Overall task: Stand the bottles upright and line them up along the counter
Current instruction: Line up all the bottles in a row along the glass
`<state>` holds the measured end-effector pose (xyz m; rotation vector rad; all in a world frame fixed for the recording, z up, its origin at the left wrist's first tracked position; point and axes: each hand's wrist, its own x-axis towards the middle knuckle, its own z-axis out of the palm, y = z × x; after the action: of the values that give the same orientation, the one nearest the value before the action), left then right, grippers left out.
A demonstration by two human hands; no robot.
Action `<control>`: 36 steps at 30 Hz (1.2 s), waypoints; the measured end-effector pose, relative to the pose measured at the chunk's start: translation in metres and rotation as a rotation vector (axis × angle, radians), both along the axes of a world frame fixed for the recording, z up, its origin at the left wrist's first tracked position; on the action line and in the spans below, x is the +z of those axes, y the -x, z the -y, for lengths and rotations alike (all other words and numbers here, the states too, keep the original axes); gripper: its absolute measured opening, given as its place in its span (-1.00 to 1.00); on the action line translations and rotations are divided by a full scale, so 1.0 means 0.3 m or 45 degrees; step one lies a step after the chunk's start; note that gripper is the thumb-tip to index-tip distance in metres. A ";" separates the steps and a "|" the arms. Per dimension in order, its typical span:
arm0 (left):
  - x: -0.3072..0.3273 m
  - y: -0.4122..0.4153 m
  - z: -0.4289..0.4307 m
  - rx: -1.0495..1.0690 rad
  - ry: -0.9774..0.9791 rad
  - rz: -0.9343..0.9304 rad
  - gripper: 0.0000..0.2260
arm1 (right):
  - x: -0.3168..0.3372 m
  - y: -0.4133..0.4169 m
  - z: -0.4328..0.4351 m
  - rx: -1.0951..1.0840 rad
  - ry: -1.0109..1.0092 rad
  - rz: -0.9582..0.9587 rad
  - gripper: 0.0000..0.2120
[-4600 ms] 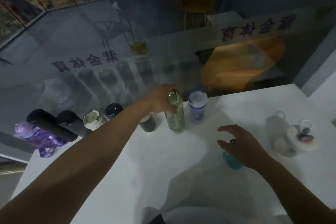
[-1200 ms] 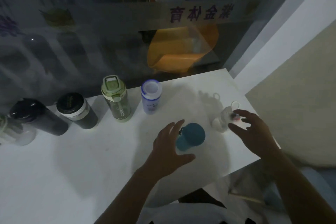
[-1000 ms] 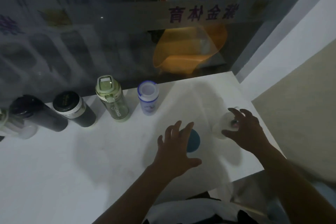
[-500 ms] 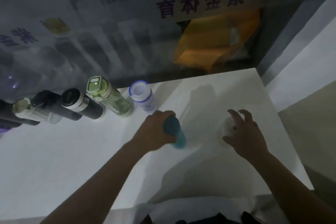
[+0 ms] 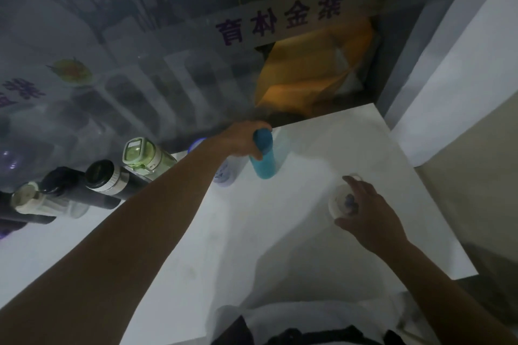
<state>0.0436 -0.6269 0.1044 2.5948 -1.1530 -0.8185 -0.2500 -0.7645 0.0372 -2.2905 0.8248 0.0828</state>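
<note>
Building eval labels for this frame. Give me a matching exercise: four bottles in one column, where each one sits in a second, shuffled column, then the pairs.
Column 1
1. teal cylindrical bottle
2. pale green translucent bottle with a flip lid
3. black flask with a silver band
4. white round-lidded bottle

Column 2
A. in the row, next left of the green bottle
B. gripped at its top by the left hand
C. alone near the right edge of the white counter, with the right hand around its lid
D. in the row, next right of the black flask

Pairs: 1-B, 2-D, 3-A, 4-C
</note>
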 end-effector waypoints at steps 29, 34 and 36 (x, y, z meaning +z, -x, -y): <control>0.053 0.071 -0.081 0.049 0.244 0.105 -0.33 | 0.051 -0.068 0.053 0.172 0.192 -0.083 -0.15; -0.105 0.280 -0.215 0.230 0.569 0.071 -0.27 | 0.109 -0.234 0.150 0.327 0.142 -0.151 -0.17; -0.166 0.391 -0.258 0.332 0.602 0.106 -0.28 | 0.125 -0.322 0.174 0.375 0.153 -0.169 -0.19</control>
<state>-0.0736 -0.5496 0.0545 2.3245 -0.8696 -0.3343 -0.1535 -0.8168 0.0748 -2.5286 0.5644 0.3284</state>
